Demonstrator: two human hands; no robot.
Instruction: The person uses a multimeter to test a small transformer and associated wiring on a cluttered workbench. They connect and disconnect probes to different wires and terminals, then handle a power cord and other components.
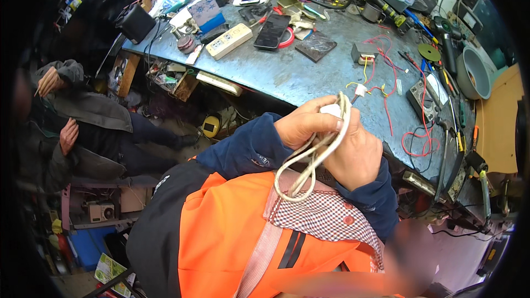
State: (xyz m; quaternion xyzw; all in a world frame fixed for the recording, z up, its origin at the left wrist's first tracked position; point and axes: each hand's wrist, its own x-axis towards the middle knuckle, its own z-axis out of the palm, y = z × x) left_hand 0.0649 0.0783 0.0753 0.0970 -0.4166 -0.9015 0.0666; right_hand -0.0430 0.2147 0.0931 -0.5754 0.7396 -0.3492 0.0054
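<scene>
My left hand point(305, 123) and my right hand point(357, 156) meet at the near edge of the workbench, fingers closed on a looped off-white cable point(302, 180). Its loops hang below my hands, over my apron. A small white piece point(331, 110) shows between my fingers; its kind I cannot make out. Just beyond my fingertips is a white connector point(360, 90) with yellow and red wires. Those wires run toward a small transformer point(365, 53) on the bench. My right fingertips are partly hidden by the cable.
Red test leads point(422, 142) and a multimeter point(418, 97) lie to the right, near a grey bowl point(473, 73) and tools. Farther back are a power strip point(229, 41), a black phone point(272, 31) and a dark square plate point(316, 46). Another person point(83, 116) sits at the left.
</scene>
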